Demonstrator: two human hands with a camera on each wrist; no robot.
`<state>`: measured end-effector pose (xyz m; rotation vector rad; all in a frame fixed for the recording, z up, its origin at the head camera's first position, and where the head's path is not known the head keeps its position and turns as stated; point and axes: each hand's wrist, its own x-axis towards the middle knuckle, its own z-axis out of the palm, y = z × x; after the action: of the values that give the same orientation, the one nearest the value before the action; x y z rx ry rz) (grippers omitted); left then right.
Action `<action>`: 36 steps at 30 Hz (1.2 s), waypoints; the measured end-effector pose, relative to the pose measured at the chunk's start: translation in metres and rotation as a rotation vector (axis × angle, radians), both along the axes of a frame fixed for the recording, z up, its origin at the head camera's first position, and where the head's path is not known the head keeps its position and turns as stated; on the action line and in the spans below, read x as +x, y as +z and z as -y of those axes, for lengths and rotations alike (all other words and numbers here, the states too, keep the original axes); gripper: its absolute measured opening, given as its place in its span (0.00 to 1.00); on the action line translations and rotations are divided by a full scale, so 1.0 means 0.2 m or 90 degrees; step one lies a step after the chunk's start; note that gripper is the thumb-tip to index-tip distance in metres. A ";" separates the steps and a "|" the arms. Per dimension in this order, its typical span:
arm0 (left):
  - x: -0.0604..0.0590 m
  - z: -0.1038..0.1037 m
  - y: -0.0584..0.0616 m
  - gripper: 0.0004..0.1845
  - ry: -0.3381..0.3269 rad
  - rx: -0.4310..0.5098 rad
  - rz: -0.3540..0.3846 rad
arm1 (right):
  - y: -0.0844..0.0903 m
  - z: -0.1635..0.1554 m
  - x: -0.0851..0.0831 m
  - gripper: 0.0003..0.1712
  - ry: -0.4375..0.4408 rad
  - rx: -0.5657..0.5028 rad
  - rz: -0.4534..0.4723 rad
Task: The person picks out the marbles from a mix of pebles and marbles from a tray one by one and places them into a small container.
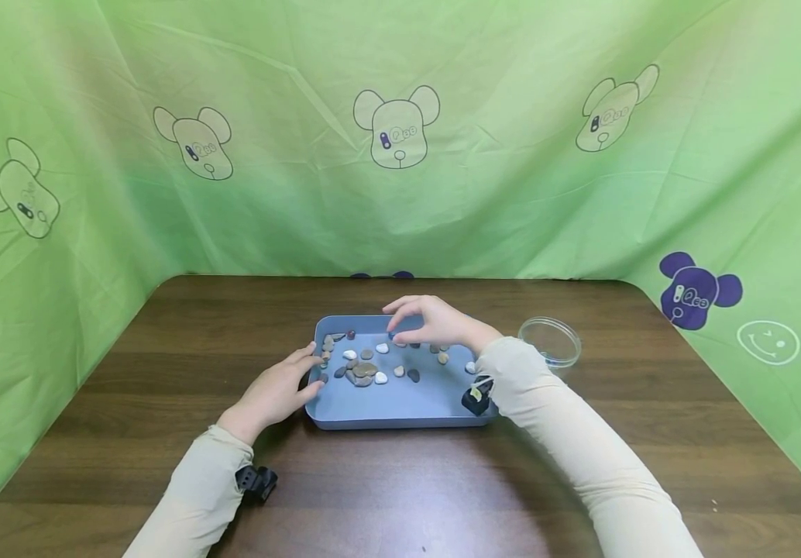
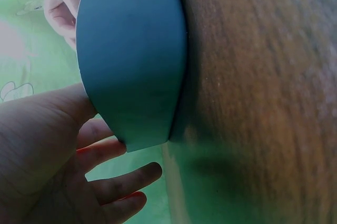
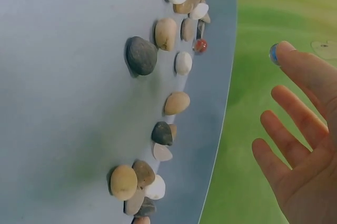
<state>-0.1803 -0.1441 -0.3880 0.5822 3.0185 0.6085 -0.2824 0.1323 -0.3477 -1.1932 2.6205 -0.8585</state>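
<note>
A blue tray sits mid-table with several pebbles scattered in its far half, and a small red marble lies near the back left corner. My left hand rests against the tray's left rim with its fingers relaxed; in the left wrist view the left hand lies along the tray wall. My right hand hovers over the tray's far side and pinches a small blue marble at its fingertips. The pebbles and the red marble show clearly in the right wrist view.
A clear round dish stands to the right of the tray, behind my right forearm. The brown wooden table is ringed by green cloth at the back and both sides.
</note>
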 end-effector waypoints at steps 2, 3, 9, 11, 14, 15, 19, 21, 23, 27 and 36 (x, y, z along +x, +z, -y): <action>0.00 0.00 0.00 0.24 0.000 -0.001 0.000 | 0.00 -0.01 0.00 0.09 -0.003 0.000 0.000; 0.00 0.00 0.00 0.24 0.000 -0.001 0.000 | 0.01 -0.02 0.01 0.09 -0.003 -0.001 -0.002; 0.00 0.00 -0.01 0.24 0.004 -0.003 0.001 | 0.00 -0.05 0.01 0.08 -0.004 -0.005 -0.014; 0.00 0.00 0.00 0.24 0.006 -0.004 0.003 | 0.01 -0.06 0.02 0.08 -0.008 -0.008 -0.015; 0.00 0.00 0.00 0.24 0.007 -0.002 0.004 | 0.01 -0.08 0.03 0.08 -0.012 -0.011 -0.021; 0.00 0.00 0.00 0.24 0.007 -0.002 0.004 | 0.02 -0.08 0.03 0.08 -0.013 -0.013 -0.023; 0.00 0.00 0.00 0.24 0.006 -0.002 0.003 | 0.03 -0.10 0.04 0.07 -0.013 -0.020 -0.029; 0.00 0.00 0.00 0.24 0.006 -0.002 0.001 | 0.03 -0.11 0.06 0.07 -0.016 -0.020 -0.029; 0.00 0.00 0.00 0.24 0.006 -0.003 0.000 | 0.03 -0.12 0.06 0.07 -0.019 -0.019 -0.028; 0.00 0.00 0.00 0.24 0.002 -0.002 -0.003 | 0.04 -0.14 0.08 0.07 -0.018 -0.019 -0.038; 0.01 0.00 0.01 0.24 0.000 0.001 -0.003 | 0.03 -0.19 0.09 0.08 -0.030 -0.025 -0.037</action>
<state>-0.1787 -0.1438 -0.3869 0.5855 3.0229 0.6111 -0.2642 0.1696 -0.3408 -1.1872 2.6997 -0.9017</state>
